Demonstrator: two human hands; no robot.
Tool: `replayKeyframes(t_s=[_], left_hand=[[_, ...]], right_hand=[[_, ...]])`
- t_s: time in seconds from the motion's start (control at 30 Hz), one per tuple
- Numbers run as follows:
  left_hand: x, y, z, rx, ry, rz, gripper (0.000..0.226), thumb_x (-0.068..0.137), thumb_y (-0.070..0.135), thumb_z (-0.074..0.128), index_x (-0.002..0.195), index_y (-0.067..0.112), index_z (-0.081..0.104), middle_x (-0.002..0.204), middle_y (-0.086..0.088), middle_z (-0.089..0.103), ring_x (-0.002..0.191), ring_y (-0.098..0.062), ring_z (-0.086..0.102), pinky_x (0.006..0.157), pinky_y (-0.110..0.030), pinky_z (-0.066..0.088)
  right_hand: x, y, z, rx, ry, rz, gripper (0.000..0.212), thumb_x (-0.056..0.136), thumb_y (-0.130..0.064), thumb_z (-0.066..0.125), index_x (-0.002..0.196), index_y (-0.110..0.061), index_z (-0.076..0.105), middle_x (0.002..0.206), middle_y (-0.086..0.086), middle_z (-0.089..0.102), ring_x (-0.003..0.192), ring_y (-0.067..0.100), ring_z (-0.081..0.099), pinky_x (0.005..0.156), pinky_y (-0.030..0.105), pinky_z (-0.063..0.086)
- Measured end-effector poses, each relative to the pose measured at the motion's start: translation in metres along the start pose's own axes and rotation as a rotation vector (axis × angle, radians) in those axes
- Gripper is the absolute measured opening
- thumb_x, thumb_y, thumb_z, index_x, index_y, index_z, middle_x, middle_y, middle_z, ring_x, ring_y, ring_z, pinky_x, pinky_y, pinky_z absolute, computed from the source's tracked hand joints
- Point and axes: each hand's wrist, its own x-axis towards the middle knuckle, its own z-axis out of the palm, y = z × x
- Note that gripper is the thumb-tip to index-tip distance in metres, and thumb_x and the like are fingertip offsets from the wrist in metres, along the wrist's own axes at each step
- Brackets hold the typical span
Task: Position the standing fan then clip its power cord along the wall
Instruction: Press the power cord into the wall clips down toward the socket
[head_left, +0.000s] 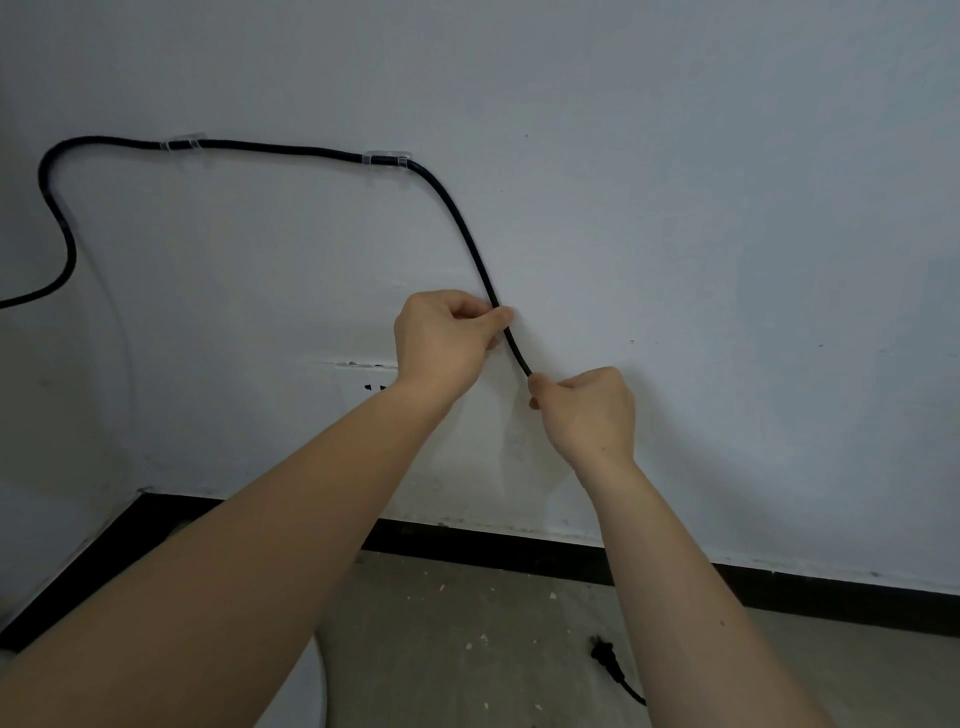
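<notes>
The black cord (470, 244) looks light and springy, bowing off the wall (675, 208) below the clips, so it is best pinched close to where the next clip goes. The left hand (441, 338) and right hand (587, 410) each close a tight grip on it. Two clear clips (183, 144) (387, 158) hold it; one plug (605, 656) lies on the floor (467, 623).
</notes>
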Motion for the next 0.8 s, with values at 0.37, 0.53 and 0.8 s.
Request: replayKeyframes(t_s=[0.37, 0.53, 0.8], left_hand=[[-0.001, -0.005, 0.001, -0.060, 0.041, 0.025, 0.012, 0.077, 0.019, 0.078, 0.068, 0.017, 0.070, 0.068, -0.007, 0.072, 0.068, -0.024, 0.072, 0.073, -0.039, 0.061], [0.002, -0.006, 0.000, -0.042, 0.018, 0.056, 0.015, 0.078, 0.018, 0.077, 0.066, 0.019, 0.067, 0.067, -0.007, 0.071, 0.069, -0.027, 0.072, 0.075, -0.042, 0.061], [0.001, -0.007, 0.000, -0.058, -0.001, 0.062, 0.016, 0.079, 0.018, 0.075, 0.067, 0.019, 0.066, 0.064, -0.004, 0.068, 0.067, -0.024, 0.069, 0.076, -0.044, 0.060]], right_hand=[[-0.009, 0.005, 0.035, 0.235, -0.028, 0.095, 0.044, 0.084, -0.030, 0.061, 0.072, 0.011, 0.068, 0.053, 0.013, 0.050, 0.049, 0.024, 0.047, 0.056, 0.035, 0.046], [-0.020, 0.016, 0.044, 0.509, -0.111, 0.150, 0.038, 0.090, -0.034, 0.059, 0.058, -0.016, 0.069, 0.040, -0.001, 0.049, 0.037, 0.013, 0.043, 0.045, 0.026, 0.038], [-0.025, 0.051, 0.019, 0.672, -0.421, 0.231, 0.028, 0.092, -0.023, 0.053, 0.083, -0.005, 0.073, 0.048, 0.000, 0.051, 0.039, 0.013, 0.042, 0.037, 0.021, 0.035]])
